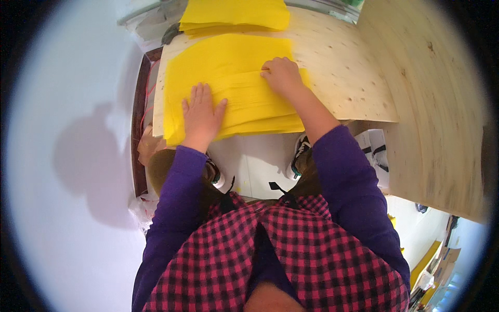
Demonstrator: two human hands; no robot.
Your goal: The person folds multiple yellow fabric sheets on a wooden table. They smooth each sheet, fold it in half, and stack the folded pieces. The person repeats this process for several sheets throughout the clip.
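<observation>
A stack of thin yellow sheets, fabric-like and slightly wrinkled, lies on a pale wooden tabletop, its near edge hanging over the front. My left hand rests flat on the left part of the stack, fingers spread. Toward the right side, my right hand has its fingers curled down against the top sheet, where a fold or sheet edge runs across. Whatever its fingertips pinch is too small to make out. Behind lies a second pile of yellow sheets.
An upright wooden panel stands along the table's right side. On the left, a white wall rises beside a dark wooden frame. Below the table edge are my shoes and a white box with black marks.
</observation>
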